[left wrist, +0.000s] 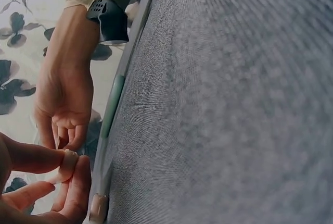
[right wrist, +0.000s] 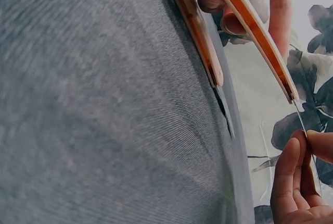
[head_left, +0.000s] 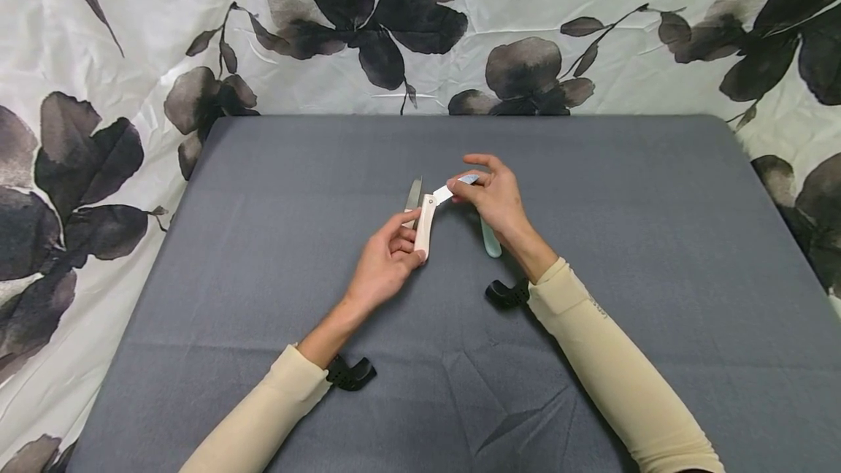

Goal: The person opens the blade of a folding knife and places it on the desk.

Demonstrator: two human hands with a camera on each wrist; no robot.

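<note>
One part-unfolded knife (head_left: 427,212) is held above the middle of the table (head_left: 315,188), the left hand (head_left: 382,261) gripping its pale handle (head_left: 423,238) and the right hand (head_left: 498,197) pinching its blade (head_left: 443,193), another knife (head_left: 414,194) lying left, a green handle (head_left: 490,241) right.

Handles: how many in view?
3: a slim, curved cream handle in the left hand; a pale handle on the grey cloth, near that hand's fingers; a rounded mint-green handle on the cloth near the right hand. Hands could hide more.
</note>
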